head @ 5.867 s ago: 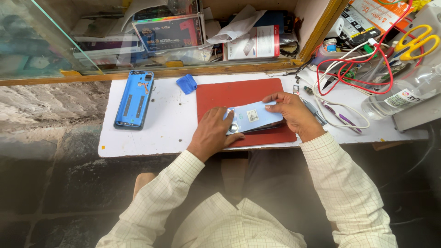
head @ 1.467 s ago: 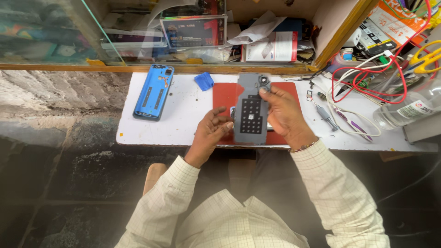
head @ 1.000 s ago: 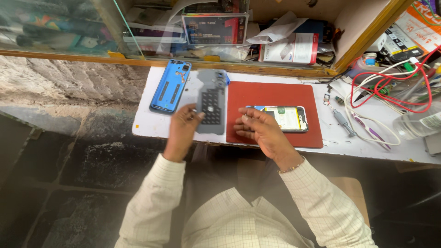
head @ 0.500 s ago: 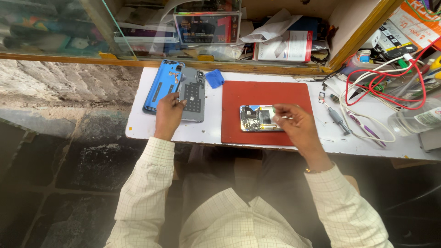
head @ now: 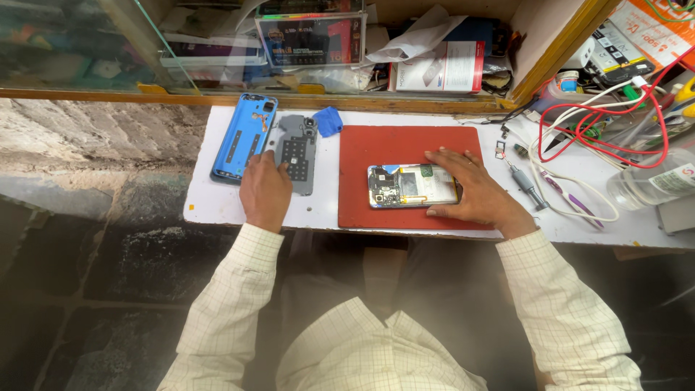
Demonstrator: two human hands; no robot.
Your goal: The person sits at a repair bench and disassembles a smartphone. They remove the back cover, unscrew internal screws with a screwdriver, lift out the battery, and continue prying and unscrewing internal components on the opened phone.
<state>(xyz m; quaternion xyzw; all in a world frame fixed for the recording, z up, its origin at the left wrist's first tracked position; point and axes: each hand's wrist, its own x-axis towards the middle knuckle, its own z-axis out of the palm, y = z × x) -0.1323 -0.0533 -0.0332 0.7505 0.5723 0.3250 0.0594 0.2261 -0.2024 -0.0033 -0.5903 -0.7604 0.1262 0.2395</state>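
Neither of our hands grips: our right hand (head: 474, 192) lies flat, steadying the opened phone (head: 413, 185) on the red mat (head: 405, 156), while our left hand (head: 265, 190) rests, fingers loose, on the grey inner frame (head: 297, 148) beside the blue back cover (head: 242, 134).

I am looking at a phone-repair stall: an opened phone (head: 413, 186) on a red mat (head: 409, 145), tangled wires (head: 615, 123) upper right, boxed stock behind a glass counter (head: 79, 43) upper left.
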